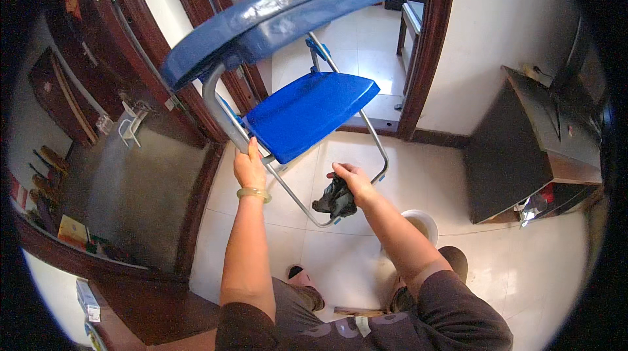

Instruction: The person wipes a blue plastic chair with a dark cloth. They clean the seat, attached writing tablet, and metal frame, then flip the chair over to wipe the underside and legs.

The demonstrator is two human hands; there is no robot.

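Note:
A folding chair with a blue plastic seat, a blue backrest and a grey metal tube frame stands unfolded before me, tilted in the view. My left hand, with a pale bangle at its wrist, grips the frame tube at the left side of the seat. In my right hand is a crumpled dark cloth, held below the seat, near the lower bar of the chair's legs. The cloth hangs from the fingers; some fingers are hidden behind it.
A whitish bucket stands on the tiled floor beside my right forearm, which partly covers it. On the right is a dark cabinet with things on its lower shelf. Behind the chair is a doorway with a dark wooden frame; another opening lies left.

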